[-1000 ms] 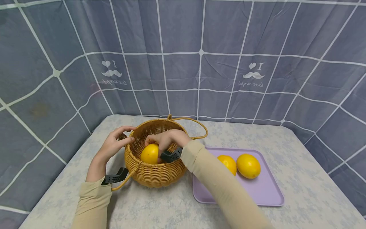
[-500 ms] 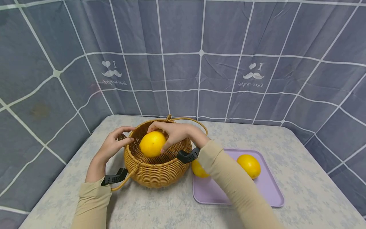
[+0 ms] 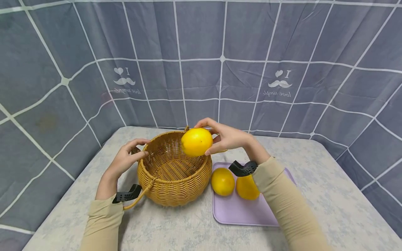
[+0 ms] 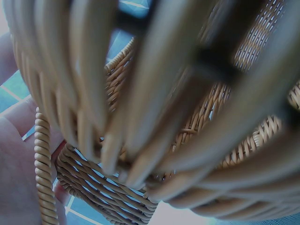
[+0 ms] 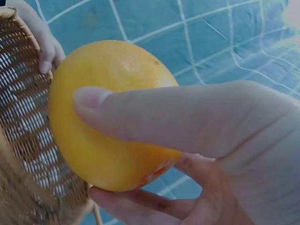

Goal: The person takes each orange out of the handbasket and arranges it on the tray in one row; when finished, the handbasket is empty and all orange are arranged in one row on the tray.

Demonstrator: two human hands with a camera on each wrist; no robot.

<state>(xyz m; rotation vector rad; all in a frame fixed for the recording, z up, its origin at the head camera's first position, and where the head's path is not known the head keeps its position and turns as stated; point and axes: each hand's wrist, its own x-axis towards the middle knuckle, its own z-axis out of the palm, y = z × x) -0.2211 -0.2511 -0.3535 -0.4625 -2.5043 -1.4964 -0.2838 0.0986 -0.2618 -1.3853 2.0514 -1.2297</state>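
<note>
My right hand (image 3: 230,137) pinches a yellow lemon (image 3: 196,142) between thumb and fingers, over the right rim of a round wicker basket (image 3: 177,190). In the right wrist view the thumb lies across the near side of the lemon (image 5: 112,70), with fingers beneath it. My left hand (image 3: 120,162) holds the basket's left rim, thumb at the inner edge and fingers at the back. The woven floor shows inside the basket. Basket wicker (image 4: 108,183) fills most of the left wrist view and hides part of that hand.
A lilac tray (image 3: 248,214) lies right of the basket, bearing two more yellow fruits, one (image 3: 222,181) beside the other (image 3: 247,187), which my right forearm partly covers. One basket handle (image 3: 138,198) hangs at the front left. A blue checked curtain (image 3: 201,80) stands behind the table.
My right hand has lifted the lemon out of the basket and moved it up and to the right. The left hand has stayed at the rim.
</note>
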